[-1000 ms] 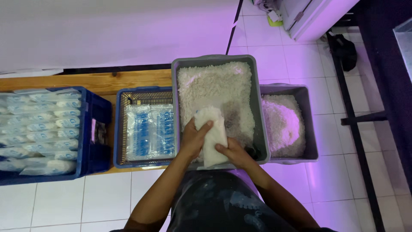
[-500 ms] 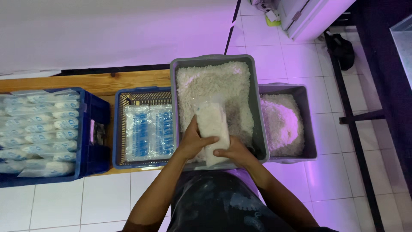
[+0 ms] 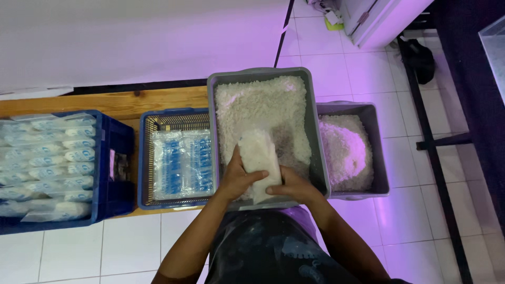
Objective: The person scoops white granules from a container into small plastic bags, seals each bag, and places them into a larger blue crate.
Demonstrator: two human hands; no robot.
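Note:
A clear plastic bag (image 3: 259, 158) filled with white grains lies tilted over the near part of a large grey tub (image 3: 263, 73) heaped with the same white grains (image 3: 263, 108). My left hand (image 3: 236, 179) grips the bag's left side. My right hand (image 3: 292, 186) holds its near end from the right. Both hands rest just inside the tub's front rim.
A smaller grey tub (image 3: 380, 152) of white grains stands to the right. Left of the big tub is a blue crate (image 3: 143, 158) with flat printed bags, then a blue crate (image 3: 118, 152) stacked with filled bags, on a wooden bench (image 3: 121, 102). White floor tiles lie around.
The bag has been pushed a little further into the tub's grains and both hands have shifted slightly along it; the crates and tubs stayed put.

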